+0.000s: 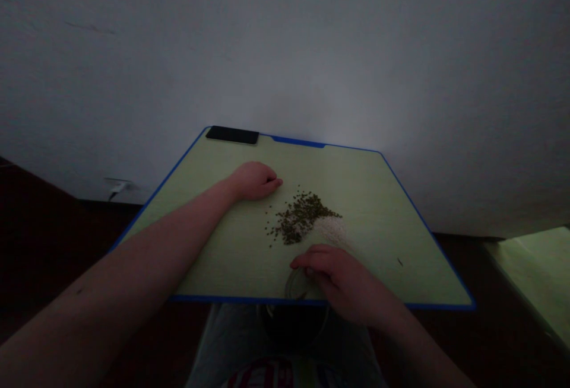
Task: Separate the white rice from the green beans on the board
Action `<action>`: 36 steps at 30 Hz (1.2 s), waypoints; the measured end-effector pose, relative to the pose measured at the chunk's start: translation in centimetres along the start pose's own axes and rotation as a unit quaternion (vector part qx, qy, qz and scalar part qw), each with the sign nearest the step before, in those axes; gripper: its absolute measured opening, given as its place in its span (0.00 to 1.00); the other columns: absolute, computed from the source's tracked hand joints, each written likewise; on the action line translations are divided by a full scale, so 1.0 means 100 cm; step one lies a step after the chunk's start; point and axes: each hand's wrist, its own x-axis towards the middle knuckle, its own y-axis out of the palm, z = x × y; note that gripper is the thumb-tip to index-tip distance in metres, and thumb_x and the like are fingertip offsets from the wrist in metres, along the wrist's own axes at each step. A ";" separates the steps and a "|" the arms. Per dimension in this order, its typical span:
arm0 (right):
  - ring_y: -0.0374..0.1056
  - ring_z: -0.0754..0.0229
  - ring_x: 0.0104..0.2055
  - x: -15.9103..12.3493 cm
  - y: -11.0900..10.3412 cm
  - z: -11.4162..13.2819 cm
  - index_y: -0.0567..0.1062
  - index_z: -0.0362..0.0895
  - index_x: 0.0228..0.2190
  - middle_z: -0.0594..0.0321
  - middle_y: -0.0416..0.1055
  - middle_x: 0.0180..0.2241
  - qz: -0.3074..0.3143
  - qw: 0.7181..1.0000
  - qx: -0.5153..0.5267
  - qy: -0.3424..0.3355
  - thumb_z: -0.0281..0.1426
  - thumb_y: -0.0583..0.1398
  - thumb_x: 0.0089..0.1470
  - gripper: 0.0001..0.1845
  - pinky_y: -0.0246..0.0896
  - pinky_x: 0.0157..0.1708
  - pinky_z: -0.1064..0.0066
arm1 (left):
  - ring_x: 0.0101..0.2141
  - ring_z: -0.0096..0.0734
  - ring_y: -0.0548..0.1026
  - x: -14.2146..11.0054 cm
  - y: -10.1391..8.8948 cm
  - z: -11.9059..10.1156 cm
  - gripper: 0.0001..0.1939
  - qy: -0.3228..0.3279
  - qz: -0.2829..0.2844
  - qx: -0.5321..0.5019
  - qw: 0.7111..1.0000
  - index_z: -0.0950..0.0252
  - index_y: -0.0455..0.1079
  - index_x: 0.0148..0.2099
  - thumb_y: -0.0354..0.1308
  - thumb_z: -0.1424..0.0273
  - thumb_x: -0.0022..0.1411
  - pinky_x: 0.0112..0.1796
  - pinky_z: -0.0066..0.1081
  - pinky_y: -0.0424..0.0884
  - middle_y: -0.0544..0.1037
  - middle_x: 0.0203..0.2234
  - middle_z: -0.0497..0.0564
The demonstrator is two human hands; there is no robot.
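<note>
Quietly, in dim light, a person sits at a pale, blue-edged bench with a small heap near the middle of the frame. Dark, seed-like pieces make up most of that heap, with a few strays at its left; pale grains lie against its lower right side, touching and partly mingled where the two meet. Just below, at the near edge of the bench, the right hand bends its fingers and thumb close together on the rim of a clear vessel, and appears to pinch it; whether that is a dish or a cup I cannot tell. The left hand rests left of the heap, fingers curled in and nearly closed; it seems to hold nothing, though its palm is hidden. A black phone lies at the bench's far corner, upper left of the frame. To my eye, the step in hand is managing the vessel beside the loose heap. The next move, I judge, calls for a firm hold on that rim, since it sits at the very edge, and for care not to brush the pieces and scatter them.
</note>
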 end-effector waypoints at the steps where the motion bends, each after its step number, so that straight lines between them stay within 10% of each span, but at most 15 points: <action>1: 0.73 0.57 0.46 -0.003 0.000 -0.001 0.80 0.44 0.47 0.57 0.78 0.43 -0.006 1.000 0.004 0.003 0.20 0.51 0.61 0.21 0.67 0.48 0.64 | 0.25 0.35 0.67 0.000 0.000 0.000 0.27 0.001 0.001 -0.001 1.000 0.62 0.71 0.27 0.41 0.53 0.68 0.27 0.36 0.52 0.76 0.23 0.55; 18: 0.76 0.61 0.41 -0.051 0.010 -0.024 0.76 0.47 0.49 0.60 0.79 0.40 -0.132 0.990 -0.024 -0.051 0.22 0.52 0.64 0.18 0.73 0.40 0.70 | 0.25 0.33 0.66 0.001 0.002 0.001 0.27 0.000 -0.002 0.009 1.000 0.63 0.69 0.26 0.41 0.54 0.68 0.26 0.35 0.50 0.76 0.24 0.54; 24: 0.77 0.58 0.35 -0.054 0.009 -0.037 0.76 0.45 0.43 0.60 0.81 0.34 -0.277 0.931 -0.198 -0.134 0.22 0.56 0.62 0.12 0.75 0.36 0.68 | 0.24 0.33 0.64 0.001 0.002 0.001 0.27 -0.002 -0.001 0.004 1.000 0.63 0.67 0.24 0.41 0.54 0.68 0.26 0.35 0.48 0.75 0.24 0.54; 36: 0.78 0.55 0.36 -0.041 0.011 -0.047 0.76 0.41 0.43 0.57 0.82 0.37 -0.303 0.872 -0.345 -0.169 0.23 0.52 0.64 0.14 0.77 0.39 0.62 | 0.24 0.33 0.64 0.001 0.002 0.001 0.27 -0.004 0.000 0.001 1.000 0.62 0.69 0.25 0.41 0.53 0.68 0.27 0.36 0.50 0.74 0.23 0.54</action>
